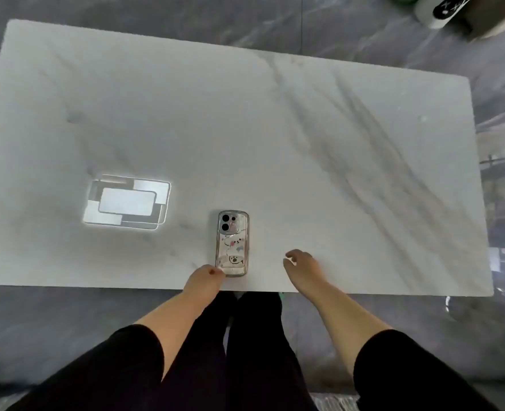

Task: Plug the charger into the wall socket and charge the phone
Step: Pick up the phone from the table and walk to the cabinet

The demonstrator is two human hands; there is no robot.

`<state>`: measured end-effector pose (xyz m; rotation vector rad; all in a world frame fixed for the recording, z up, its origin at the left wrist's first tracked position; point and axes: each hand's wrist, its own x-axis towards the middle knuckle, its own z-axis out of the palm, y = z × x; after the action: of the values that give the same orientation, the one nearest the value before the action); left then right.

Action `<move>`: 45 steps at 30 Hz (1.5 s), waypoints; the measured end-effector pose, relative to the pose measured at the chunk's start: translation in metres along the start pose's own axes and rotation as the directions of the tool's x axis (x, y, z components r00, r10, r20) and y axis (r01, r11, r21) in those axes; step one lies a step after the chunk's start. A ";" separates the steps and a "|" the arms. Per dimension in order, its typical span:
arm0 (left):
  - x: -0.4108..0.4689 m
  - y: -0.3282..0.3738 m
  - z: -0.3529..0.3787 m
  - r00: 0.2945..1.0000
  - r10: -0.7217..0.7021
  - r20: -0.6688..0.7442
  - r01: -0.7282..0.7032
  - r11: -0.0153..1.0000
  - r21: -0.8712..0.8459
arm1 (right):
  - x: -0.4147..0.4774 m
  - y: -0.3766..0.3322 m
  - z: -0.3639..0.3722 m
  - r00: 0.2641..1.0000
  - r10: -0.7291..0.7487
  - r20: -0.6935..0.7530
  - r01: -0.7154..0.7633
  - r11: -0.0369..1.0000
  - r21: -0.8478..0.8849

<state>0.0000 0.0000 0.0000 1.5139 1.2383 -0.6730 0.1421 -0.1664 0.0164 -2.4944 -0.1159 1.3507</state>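
A phone [232,243] in a clear case with cartoon pictures lies face down near the front edge of a white marble table [275,137], camera end pointing away from me. My left hand [204,278] rests at the table's edge with its thumb touching the phone's near left corner. My right hand [301,264] hovers to the right of the phone, fingers loosely curled and apart, holding nothing. No charger, cable or wall socket is in view.
A bright reflection of a ceiling lamp [128,203] shows on the table's left part. Dark grey marble floor surrounds the table. At the top right corner sits a white and black object [447,8]. My legs in black stand below the table's edge.
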 end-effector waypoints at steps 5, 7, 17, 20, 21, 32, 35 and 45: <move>0.045 0.016 0.034 0.952 -0.006 -0.306 0.039 0.994 0.101 | 0.055 0.007 0.011 0.998 -0.049 -0.038 0.037 0.959 -0.281; 0.053 0.018 0.050 0.901 -0.051 -0.431 0.053 0.999 -0.007 | 0.071 0.013 0.021 0.997 -0.075 -0.008 0.067 0.926 -0.371; 0.086 0.027 0.104 0.810 -0.079 -0.581 0.114 0.993 0.024 | 0.100 0.017 0.048 0.997 0.068 0.043 -0.043 0.900 -0.434; 0.089 0.026 0.110 0.767 -0.075 -0.637 0.109 0.994 0.014 | 0.102 0.019 0.053 0.997 0.083 0.009 -0.071 0.894 -0.441; 0.089 0.026 0.110 0.756 -0.063 -0.652 0.099 0.995 0.019 | 0.103 0.019 0.052 0.996 0.083 0.017 -0.067 0.893 -0.446; 0.078 0.030 0.053 0.870 0.076 -0.488 0.016 0.983 0.182 | 0.084 0.022 0.017 0.984 -0.056 0.167 0.129 0.873 -0.470; 0.063 0.034 0.030 0.934 0.097 -0.345 -0.063 0.992 0.110 | 0.069 0.023 -0.008 0.986 -0.117 0.121 0.153 0.919 -0.364; -0.051 0.085 0.038 0.963 0.225 0.146 -0.268 0.833 0.484 | -0.076 0.108 -0.014 0.976 0.219 0.012 -0.199 0.865 0.461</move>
<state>0.0703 -0.0497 0.0631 2.0099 0.8096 -0.9198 0.1037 -0.2887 0.0519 -2.1676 0.4494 1.2262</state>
